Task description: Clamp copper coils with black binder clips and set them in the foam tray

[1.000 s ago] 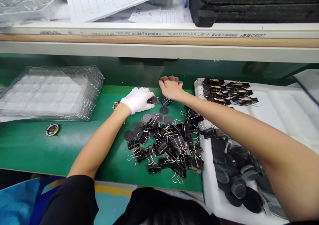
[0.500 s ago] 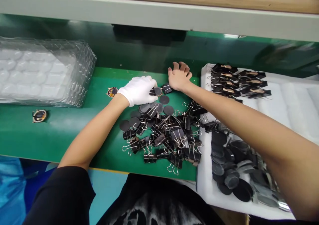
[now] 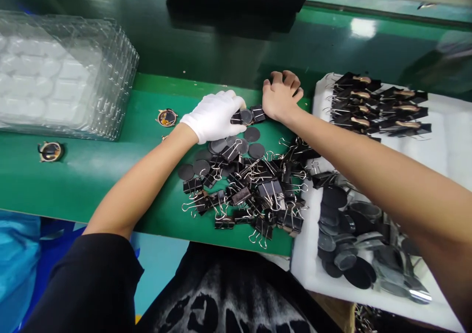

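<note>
My left hand point(image 3: 216, 116), in a white glove, is closed around a watch case point(image 3: 246, 117) topped by a round dark disc. One black binder clip point(image 3: 236, 117) sits at the case's left side, between my gloved fingers. Another binder clip point(image 3: 258, 113) is on its right side, by the heel of my right hand point(image 3: 282, 97). That bare hand has its fingers spread, and its palm is hidden from view. Loose dark discs point(image 3: 252, 135) lie just below my left hand. Nearer to me is a heap of black binder clips point(image 3: 241, 195) with wire handles.
Left on the green table point(image 3: 92, 180) lie watch cases point(image 3: 166, 117) and a stack of clear plastic trays point(image 3: 125, 77). At right, a white foam tray point(image 3: 306, 254) holds rows of clipped watch cases point(image 3: 361, 94) and a pile of dark discs point(image 3: 334, 195).
The camera view has shifted, so everything sits differently in the picture. Both hands keep nearly the same positions around the watch case and its clips.
</note>
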Tool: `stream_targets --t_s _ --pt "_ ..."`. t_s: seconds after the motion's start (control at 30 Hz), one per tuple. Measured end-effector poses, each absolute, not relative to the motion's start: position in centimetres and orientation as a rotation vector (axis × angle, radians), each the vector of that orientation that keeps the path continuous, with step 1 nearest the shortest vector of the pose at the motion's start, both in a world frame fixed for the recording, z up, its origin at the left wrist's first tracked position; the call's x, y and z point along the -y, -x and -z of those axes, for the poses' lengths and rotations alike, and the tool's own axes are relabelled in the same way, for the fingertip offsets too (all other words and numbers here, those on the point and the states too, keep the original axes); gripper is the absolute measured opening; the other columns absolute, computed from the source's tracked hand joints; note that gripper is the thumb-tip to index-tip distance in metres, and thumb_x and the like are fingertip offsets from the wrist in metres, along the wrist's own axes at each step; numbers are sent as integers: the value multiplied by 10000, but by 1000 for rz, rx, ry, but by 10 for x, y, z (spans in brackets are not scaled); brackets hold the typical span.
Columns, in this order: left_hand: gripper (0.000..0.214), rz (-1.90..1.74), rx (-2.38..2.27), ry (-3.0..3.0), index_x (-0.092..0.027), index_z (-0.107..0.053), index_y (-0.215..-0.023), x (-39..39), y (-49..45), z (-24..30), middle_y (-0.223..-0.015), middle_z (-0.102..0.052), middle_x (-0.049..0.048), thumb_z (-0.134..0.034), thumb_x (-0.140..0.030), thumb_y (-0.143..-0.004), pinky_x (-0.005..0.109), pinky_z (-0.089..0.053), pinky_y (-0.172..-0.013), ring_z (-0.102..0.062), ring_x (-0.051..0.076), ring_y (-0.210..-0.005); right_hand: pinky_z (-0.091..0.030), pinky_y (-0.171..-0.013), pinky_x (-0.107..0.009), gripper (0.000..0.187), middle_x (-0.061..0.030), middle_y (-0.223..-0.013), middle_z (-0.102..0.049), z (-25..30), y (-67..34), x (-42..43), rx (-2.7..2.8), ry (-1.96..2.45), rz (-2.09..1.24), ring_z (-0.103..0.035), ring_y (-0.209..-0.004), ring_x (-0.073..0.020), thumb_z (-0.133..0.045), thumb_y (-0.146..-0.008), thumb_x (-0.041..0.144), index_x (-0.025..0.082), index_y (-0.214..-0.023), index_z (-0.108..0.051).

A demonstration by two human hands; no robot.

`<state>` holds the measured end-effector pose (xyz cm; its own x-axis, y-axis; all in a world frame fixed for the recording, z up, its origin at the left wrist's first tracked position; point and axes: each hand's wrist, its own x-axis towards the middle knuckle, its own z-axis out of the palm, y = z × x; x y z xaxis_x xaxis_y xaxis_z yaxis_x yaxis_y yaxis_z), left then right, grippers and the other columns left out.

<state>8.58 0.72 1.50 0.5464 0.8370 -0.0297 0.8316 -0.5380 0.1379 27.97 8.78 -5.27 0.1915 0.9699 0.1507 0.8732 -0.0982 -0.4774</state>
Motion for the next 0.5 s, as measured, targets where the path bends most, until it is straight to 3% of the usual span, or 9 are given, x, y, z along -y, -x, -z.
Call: stream_targets --t_s 0.33,0.5 --pt "566 -111 -1421 -2598 -204 -607 -1380 -9 -92 -9 -1299 -574 124 -616 -532 -919 483 -405 -1078 -524 367 -1294 -155 -1210 -692 451 -156 -1599 -352 48 -281 -84 1738 2046 -282 -240 -1532 -350 -349 -1040 376 215 -1431 -504" --pt "584 -117 -1424 -2631 -177 -588 -1387 -5 -90 -14 -1322 -609 165 -599 -541 -931 472 -427 -1050 -552 369 -1275 -83 -1221 -699 490 -145 -1635 -320 33 -271 -79 1756 2061 -287 -189 -1555 -348 -364 -1036 419 237 -1474 -486"
